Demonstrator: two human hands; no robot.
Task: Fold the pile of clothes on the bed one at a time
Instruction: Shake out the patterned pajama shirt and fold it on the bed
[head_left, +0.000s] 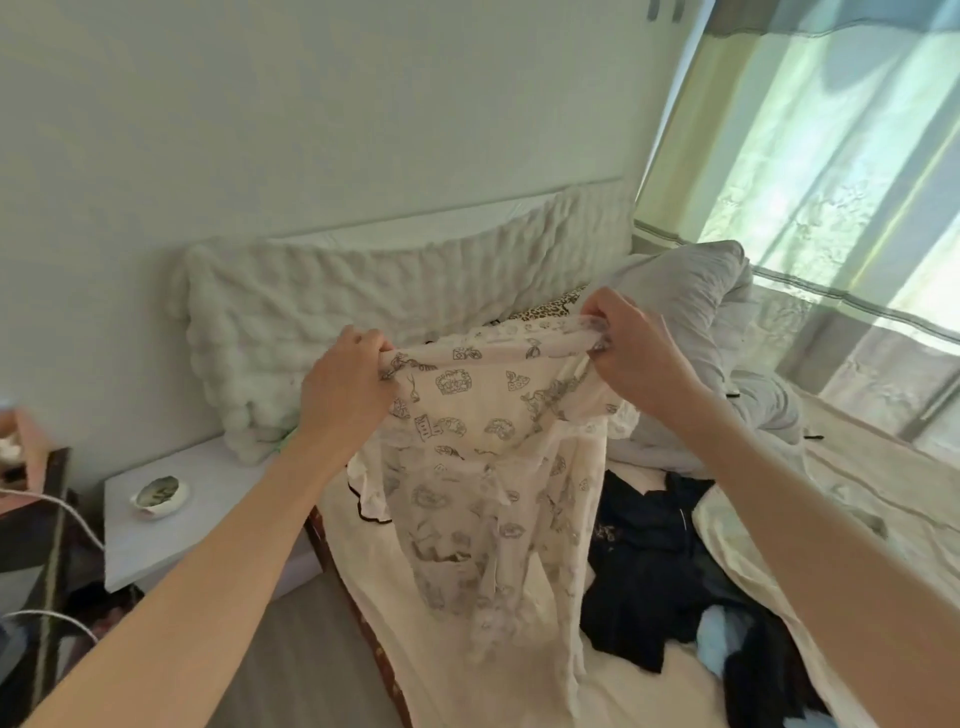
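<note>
— Two hands up, both busy: the left hand (345, 382) pinches one top corner of the printed top (483, 467), the right hand (631, 353) pinches the other.

— So each grip is closed on cloth?

— Yes, fingers and thumbs curled round the bunched upper edge. The top hangs between them, spread out, its lower part trailing down toward the bed (519, 691).

— Where is the pile?

— At about four o'clock from the top, on the bed: dark clothes (644, 561), with something pale blue (714, 639) at their lower edge. Whether the hem touches them I cannot tell.

— And around it?

— At twelve o'clock a white knobbly pillow (322, 322) leans on the wall; at two o'clock a grey pillow (691, 296). At nine o'clock a bedside tabletop (218, 519) carries a small white dish (158, 496). Curtains (831, 182) hang at one o'clock.
</note>
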